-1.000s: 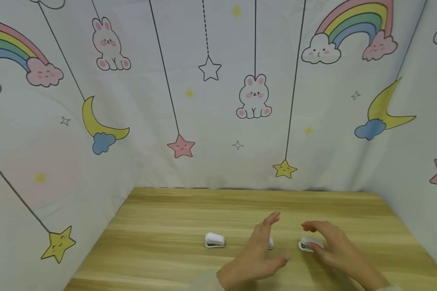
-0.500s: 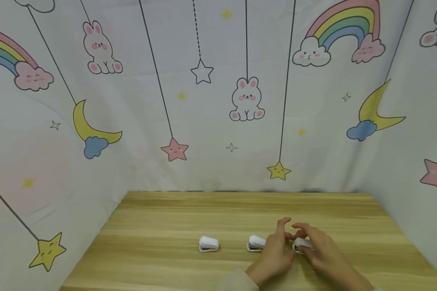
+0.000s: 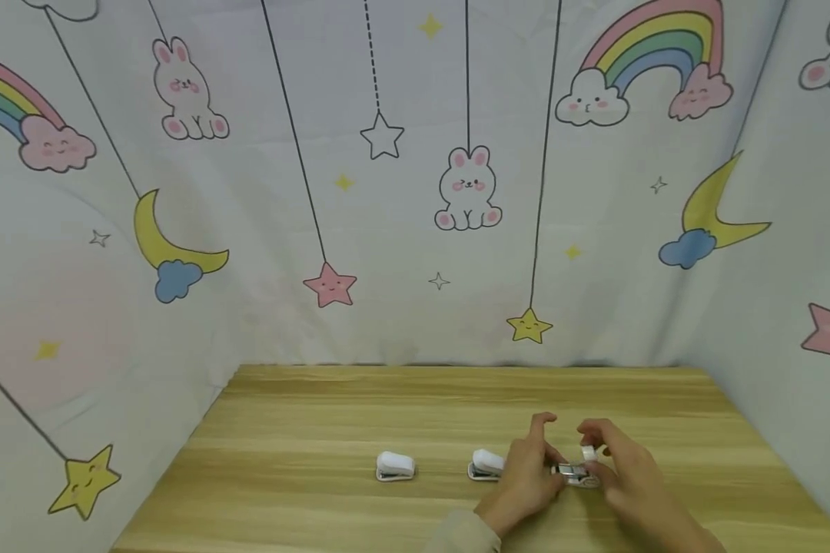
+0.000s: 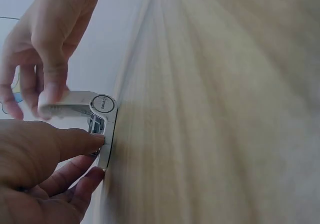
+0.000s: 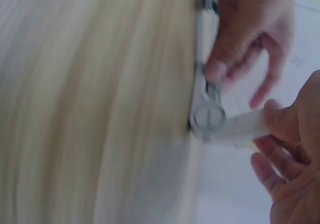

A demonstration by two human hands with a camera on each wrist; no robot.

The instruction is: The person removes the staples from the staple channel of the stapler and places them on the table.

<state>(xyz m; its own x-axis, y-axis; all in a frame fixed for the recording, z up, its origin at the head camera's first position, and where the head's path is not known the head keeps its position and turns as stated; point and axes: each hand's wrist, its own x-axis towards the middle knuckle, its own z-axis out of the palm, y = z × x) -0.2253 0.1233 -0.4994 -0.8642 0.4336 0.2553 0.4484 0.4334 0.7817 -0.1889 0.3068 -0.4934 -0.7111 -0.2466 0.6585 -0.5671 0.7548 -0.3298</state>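
Hands both on right stapler [image 3: 579, 472], near table [image 3: 318, 491] front. My left hand [image 3: 522, 484] pinches base; right hand [image 3: 625, 476] grips lid, now lifted open versus moment ago. Two other staplers [image 3: 396, 465] untouched.

Two closed white staplers [image 3: 396, 465] [image 3: 486, 464] sit left of the opened stapler [image 3: 578, 474] on the wooden table [image 3: 387, 407]; bare tabletop stretches behind it to the curtain [image 3: 415, 230].
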